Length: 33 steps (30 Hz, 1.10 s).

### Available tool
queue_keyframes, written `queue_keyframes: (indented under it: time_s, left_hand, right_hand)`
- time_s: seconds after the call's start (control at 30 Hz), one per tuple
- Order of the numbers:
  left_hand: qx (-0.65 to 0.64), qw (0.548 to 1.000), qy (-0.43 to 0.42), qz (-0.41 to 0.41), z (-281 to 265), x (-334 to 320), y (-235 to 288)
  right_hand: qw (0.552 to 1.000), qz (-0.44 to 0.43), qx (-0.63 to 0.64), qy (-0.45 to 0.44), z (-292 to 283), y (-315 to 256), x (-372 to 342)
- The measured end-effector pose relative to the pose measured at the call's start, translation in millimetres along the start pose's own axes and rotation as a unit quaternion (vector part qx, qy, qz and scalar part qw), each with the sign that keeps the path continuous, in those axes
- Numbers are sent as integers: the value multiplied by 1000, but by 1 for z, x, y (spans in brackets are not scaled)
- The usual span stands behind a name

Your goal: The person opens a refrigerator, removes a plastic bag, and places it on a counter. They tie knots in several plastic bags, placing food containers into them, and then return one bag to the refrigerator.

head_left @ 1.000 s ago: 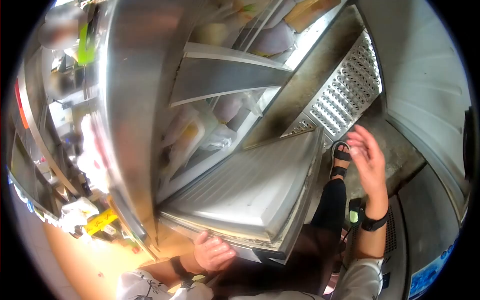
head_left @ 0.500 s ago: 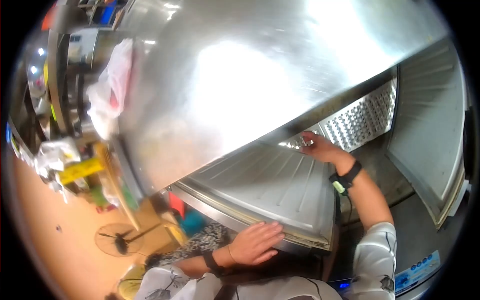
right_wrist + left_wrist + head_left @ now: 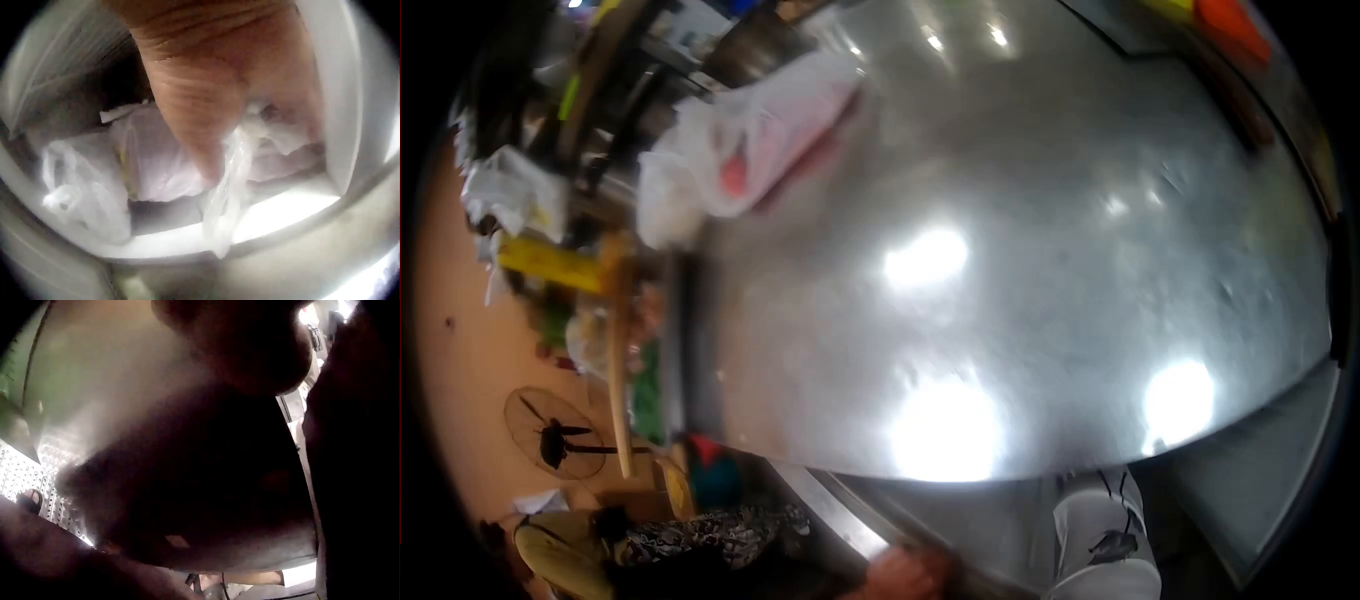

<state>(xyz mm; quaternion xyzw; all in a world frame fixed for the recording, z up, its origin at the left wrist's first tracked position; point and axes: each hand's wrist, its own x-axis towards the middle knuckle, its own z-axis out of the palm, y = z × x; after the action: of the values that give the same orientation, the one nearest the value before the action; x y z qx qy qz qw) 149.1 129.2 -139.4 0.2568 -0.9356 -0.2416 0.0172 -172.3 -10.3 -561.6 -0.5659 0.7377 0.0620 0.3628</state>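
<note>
In the right wrist view my right hand point(image 3: 206, 81) reaches down inside a white-walled compartment, thumb and fingers pinching a thin white plastic bag point(image 3: 228, 212). Pale pink wrapped packages point(image 3: 156, 156) lie beside it, and a knotted clear bag point(image 3: 87, 187) is at the left. The head view shows only the right sleeve point(image 3: 1105, 535), running under the steel counter point(image 3: 1040, 270). My left hand point(image 3: 905, 575), blurred, is at the edge of the open near door point(image 3: 830, 510); its fingers are unclear there and dark in the left wrist view.
A white and pink plastic bag point(image 3: 750, 140) lies on the counter's left part. Another open door point(image 3: 1270, 470) stands at lower right. On the left are a yellow strip point(image 3: 550, 262), a standing fan point(image 3: 555, 440) and a person in patterned clothing point(image 3: 710, 535). An orange item is at upper right.
The head view has swung up over the counter, which now covers most of it. My right hand has gone from above the near door to inside the compartment. The left stays by the door edge.
</note>
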Motion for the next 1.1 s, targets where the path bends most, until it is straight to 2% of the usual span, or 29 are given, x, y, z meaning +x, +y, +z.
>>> queue_keyframes:
  time_s: [0.03, 0.1, 0.13, 0.2, 0.23, 0.3, 0.37, 0.4, 0.43, 0.5, 0.53, 0.6, 0.63, 0.7, 0.77, 0.83, 0.87, 0.9, 0.93, 0.97, 1.07, 1.1]
  left_hand:
    - [-32, 993, 113, 33, -9, 16, 4]
    - [-16, 998, 56, 40, -11, 16, 0]
    - [-6, 997, 60, 38, -4, 15, -5]
    - [-18, 989, 136, 54, 5, 19, -3]
    - [-20, 989, 134, 52, -1, 20, -2]
    - [-28, 998, 50, 0, -17, 27, 5]
    - [-38, 998, 43, -4, -15, 29, 6]
    - [-32, 999, 34, -19, -14, 31, 6]
    - [-45, 998, 34, 3, -15, 34, 9]
    - [6, 995, 97, -17, -19, 40, 13]
    - [0, 995, 100, 0, -22, 40, 14]
    - [32, 996, 73, -29, -25, 42, 16]
    - [25, 997, 71, -18, -29, 45, 13]
    - [56, 998, 17, -25, -28, 40, 4]
    - [46, 998, 40, 5, -25, 33, -3]
    - [4, 1000, 6, 11, -36, 28, -3]
    - [11, 1000, -26, -14, -38, 23, -5]
    - [1, 1000, -26, 6, -45, 17, 0]
    - [-8, 999, -34, 9, -50, 16, 1]
    - [-14, 999, -35, 19, -55, 9, 3]
    - [-52, 997, -49, 35, -56, 2, 3]
    - [-62, 996, -43, 43, -65, 1, 1]
  right_hand:
    - [1000, 2, -14, -4, 1, 3, 12]
    - [999, 8, -37, -18, 0, 8, 32]
    - [999, 10, -44, -25, 2, 10, 39]
    - [998, 11, -51, -38, 4, 19, 42]
    - [998, 10, -50, -44, 3, 22, 39]
    - [998, -1, -42, -51, -7, 30, 24]
    - [998, -14, -27, -58, -26, 36, -5]
    - [998, -22, -19, -63, -38, 37, -23]
    - [997, -30, -8, -69, -50, 37, -42]
    - [995, -47, 18, -81, -76, 35, -86]
    - [994, -55, 29, -87, -91, 31, -108]
    - [991, -69, 54, -96, -121, 23, -156]
    - [990, -78, 70, -97, -138, 17, -178]
    - [986, -96, 101, -88, -163, 3, -219]
    - [981, -104, 140, -82, -173, -18, -257]
    - [973, -93, 193, -83, -193, -43, -288]
    - [968, -105, 226, -24, -176, -40, -298]
    - [970, -105, 216, 49, -174, -43, -331]
    - [952, -103, 280, 63, -191, -49, -365]
    - [952, -63, 297, 32, -206, -55, -391]
    - [944, -42, 316, 79, -250, -72, -470]
    - [939, -63, 322, 108, -269, -85, -490]
